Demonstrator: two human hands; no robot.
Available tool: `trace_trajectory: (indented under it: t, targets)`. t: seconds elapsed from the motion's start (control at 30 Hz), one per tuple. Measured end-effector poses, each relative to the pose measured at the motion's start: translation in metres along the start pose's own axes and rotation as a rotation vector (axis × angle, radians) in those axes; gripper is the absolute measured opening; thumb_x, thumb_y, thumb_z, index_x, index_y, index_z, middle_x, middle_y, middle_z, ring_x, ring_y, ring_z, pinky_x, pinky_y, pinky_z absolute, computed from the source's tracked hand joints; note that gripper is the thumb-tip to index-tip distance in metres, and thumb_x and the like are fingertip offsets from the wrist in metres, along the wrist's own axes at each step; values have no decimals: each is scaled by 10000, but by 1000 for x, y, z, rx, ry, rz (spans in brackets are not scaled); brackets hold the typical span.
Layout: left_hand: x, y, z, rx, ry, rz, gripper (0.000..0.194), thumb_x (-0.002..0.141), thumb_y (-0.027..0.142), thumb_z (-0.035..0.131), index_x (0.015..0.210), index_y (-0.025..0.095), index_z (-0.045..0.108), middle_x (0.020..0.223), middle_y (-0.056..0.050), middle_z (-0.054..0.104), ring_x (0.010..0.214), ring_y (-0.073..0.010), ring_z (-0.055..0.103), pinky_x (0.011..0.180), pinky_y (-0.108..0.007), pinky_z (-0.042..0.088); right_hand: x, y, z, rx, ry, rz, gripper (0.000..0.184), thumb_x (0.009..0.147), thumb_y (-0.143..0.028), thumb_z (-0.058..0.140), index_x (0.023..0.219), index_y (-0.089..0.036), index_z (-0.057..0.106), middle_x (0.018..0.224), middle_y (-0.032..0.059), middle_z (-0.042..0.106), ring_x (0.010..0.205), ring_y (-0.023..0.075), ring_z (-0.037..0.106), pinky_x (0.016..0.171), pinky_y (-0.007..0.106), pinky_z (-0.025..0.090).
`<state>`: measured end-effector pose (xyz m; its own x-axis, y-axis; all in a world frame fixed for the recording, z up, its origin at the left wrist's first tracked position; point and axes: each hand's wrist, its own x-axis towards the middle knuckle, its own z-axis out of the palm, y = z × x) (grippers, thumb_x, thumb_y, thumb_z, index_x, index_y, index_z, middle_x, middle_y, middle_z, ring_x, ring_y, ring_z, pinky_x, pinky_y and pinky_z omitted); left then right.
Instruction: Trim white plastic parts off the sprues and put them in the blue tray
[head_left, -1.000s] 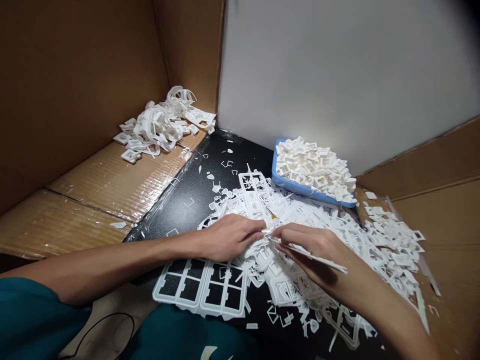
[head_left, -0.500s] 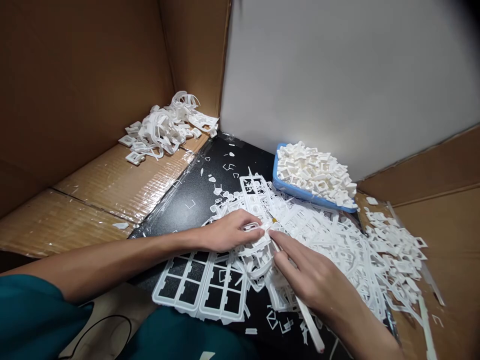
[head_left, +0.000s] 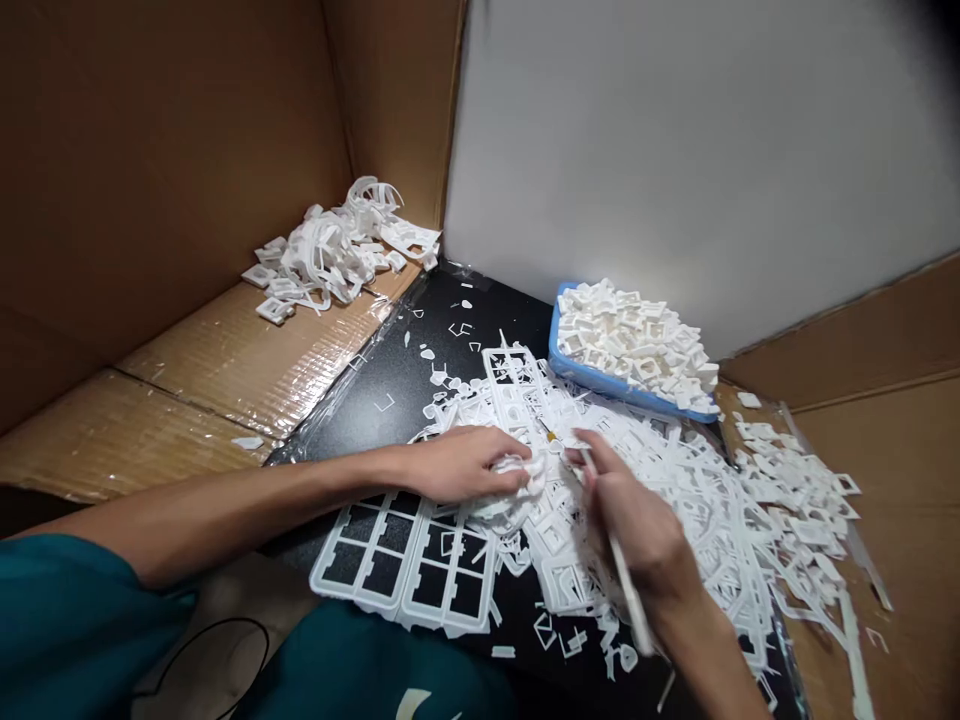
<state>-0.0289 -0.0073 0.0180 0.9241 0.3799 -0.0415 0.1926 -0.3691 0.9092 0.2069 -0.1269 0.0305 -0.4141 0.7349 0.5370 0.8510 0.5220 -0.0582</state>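
smooth black tabletop [head_left: 360, 412] bore tangled, thin white seemingly plastic frames [head_left: 682, 500] | heaped blue tub [head_left: 600, 382] risked spilling if bumped | left hand [head_left: 461, 465], fingers curled, pinched a bent white piece [head_left: 534, 482] above the tangle; right hand [head_left: 637, 515], mostly closed, gripped a slim white stick [head_left: 628, 590]; a slip could have jabbed fingers

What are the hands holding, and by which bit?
The right hand grips a long white stick near its upper end. The left hand holds a white plastic piece; which part, I can't tell.
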Motion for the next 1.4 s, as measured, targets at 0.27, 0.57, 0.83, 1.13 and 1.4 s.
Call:
trace_trajectory:
  t: [0.27,0.57,0.83,1.13,1.4]
  targets:
    - [-1,-5,2,-126,9,35,370,1122,456,457,866,193,500,804,10,534,716,-145,478,683,-303,380,13,26,-38,-68,-163,354,111,1105,-315,578,1042,-241,631,999,35,821,636,157,742,533,295,532]
    - [0,-8,4,-338,29,2,349,1122,477,479,1019,168,604,893,-8,550,782,-145,530,707,-268,452,13,7,-34,193,-91,555,185,1063,-416,621,957,-273,673,1224,21,773,1144,249,732,921,351,533]
    - [1,-8,6,-404,71,-36,349,1095,493,528,1065,161,631,829,11,508,718,-141,487,654,-272,420,4,1,-31,246,-147,760,271,1048,-506,631,913,-275,674,790,-24,733,685,185,706,624,301,475]
    - [0,-8,5,-346,92,21,389,1112,513,503,931,174,563,772,35,451,679,-127,425,623,-266,351,11,-24,-31,555,-112,588,137,1045,-330,662,916,-284,666,1329,2,770,1232,223,734,1019,306,571]
    - [3,-11,9,-377,157,54,412,1111,503,516,848,186,510,773,43,420,701,-122,422,651,-251,382,10,-35,-24,479,-210,446,114,1082,-249,549,1033,-269,649,1467,45,716,1278,221,741,1072,313,605]
